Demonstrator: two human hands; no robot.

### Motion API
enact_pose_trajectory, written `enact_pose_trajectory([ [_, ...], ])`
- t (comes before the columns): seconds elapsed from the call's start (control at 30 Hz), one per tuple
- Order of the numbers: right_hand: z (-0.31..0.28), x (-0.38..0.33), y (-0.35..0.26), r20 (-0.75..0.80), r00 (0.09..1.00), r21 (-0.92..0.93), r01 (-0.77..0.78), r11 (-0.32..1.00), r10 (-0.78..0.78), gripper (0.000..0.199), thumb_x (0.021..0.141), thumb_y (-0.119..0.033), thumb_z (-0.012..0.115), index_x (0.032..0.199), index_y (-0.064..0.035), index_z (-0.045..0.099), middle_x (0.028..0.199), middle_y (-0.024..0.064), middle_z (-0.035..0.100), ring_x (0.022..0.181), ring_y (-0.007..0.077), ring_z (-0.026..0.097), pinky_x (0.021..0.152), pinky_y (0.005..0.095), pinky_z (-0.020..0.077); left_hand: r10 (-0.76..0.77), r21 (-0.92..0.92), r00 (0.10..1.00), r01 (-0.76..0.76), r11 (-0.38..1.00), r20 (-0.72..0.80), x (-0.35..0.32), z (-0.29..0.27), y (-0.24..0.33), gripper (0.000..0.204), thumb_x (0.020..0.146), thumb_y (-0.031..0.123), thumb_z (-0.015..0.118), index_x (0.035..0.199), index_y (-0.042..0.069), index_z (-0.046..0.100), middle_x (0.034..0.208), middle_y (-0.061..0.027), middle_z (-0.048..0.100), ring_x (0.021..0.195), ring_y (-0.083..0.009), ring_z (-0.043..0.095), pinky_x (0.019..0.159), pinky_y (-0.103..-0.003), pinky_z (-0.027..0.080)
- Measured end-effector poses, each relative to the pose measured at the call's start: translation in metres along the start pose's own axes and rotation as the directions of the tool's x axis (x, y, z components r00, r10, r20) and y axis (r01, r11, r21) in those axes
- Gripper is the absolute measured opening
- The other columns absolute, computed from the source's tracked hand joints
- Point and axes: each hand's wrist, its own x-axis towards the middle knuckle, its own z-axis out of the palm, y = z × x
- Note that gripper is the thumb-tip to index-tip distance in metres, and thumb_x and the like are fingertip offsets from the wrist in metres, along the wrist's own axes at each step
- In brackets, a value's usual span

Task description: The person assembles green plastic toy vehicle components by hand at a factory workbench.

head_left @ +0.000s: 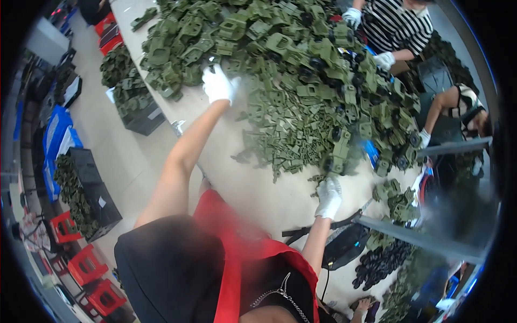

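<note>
Far to your left, black crates (89,185) heaped with green parts stand on the floor, with red stools (86,264) nearer you.

Your left hand (218,83), in a white glove, is stretched well out over the table (253,188) and rests on the near edge of the big heap of olive-green plastic parts (301,81). Its fingers are curled down into the pieces, but you cannot tell from here whether they have closed on one (the glove hides the tips).

Your right hand (329,197), gloved too, sits at the heap's near fringe, fingers bent and touching the loose green pieces there; whether it grips one is also unclear.

By the look of it, you are at the picking stage, drawing parts from the heap. The next move calls for a firm pinch on a single piece and a clean lift clear of its tangled neighbours.

Right of that hand lies a pile of black wheels (379,264), and across the table another person's gloved hands (385,59) work the same heap.
</note>
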Motion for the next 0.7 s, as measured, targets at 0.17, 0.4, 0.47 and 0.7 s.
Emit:
enact_pose_trajectory([
  [0.17, 0.004, -0.068, 0.008, 0.144, 0.988, -0.367, 0.007, 0.93, 0.05, 0.032, 0.09, -0.008, 0.06, 0.122, 0.0003, 0.061, 0.102, 0.0056, 0.064, 0.081, 0.0123, 0.06, 0.069, 0.0258, 0.0515, 0.0, -0.392, 0.776, 0.319, 0.863, 0.631, -0.043, 0.068, 0.004, 0.079, 0.068, 0.053, 0.073, 0.118, -0.006, 0.059, 0.111, -0.023, 0.065, 0.103, -0.0338, 0.064, 0.09, -0.039, 0.049],
  [0.4, 0.024, -0.089, -0.001, 0.368, 0.921, -0.355, 0.267, 0.896, -0.129, 0.034, 0.091, -0.01, 0.062, 0.124, -0.0018, 0.06, 0.106, 0.0075, 0.067, 0.091, 0.0137, 0.064, 0.077, 0.0255, 0.0513, 0.451, -0.744, 0.6, 0.605, 0.284, 0.661, -0.064, -0.018, -0.015, 0.035, 0.068, 0.01, 0.065, 0.101, 0.002, 0.066, 0.088, -0.005, 0.066, 0.074, -0.0165, 0.061, 0.068, -0.029, 0.049],
  [0.47, 0.051, -0.118, -0.021, 0.393, 0.916, -0.249, 0.187, 0.95, -0.077, 0.05, 0.093, -0.026, 0.061, 0.134, 0.0004, 0.048, 0.12, 0.0118, 0.062, 0.105, 0.0204, 0.06, 0.091, 0.0321, 0.0478, 0.522, -0.754, 0.605, 0.646, 0.121, 0.602, -0.109, -0.069, 0.0, 0.037, 0.069, 0.008, 0.064, 0.105, 0.002, 0.065, 0.093, -0.005, 0.066, 0.077, -0.0161, 0.061, 0.069, -0.029, 0.049],
  [0.7, 0.057, -0.127, -0.043, 0.895, 0.416, 0.269, -0.79, 0.551, 0.159, 0.056, 0.091, -0.033, 0.063, 0.133, -0.0011, 0.045, 0.116, 0.0129, 0.06, 0.103, 0.0223, 0.06, 0.087, 0.0366, 0.0515, 0.832, -0.96, 0.518, -0.071, 0.271, 0.196, -0.245, -0.165, 0.012, 0.075, 0.072, 0.013, 0.07, 0.141, 0.005, 0.042, 0.148, -0.015, 0.037, 0.14, -0.0272, 0.031, 0.113, -0.04, 0.028],
])
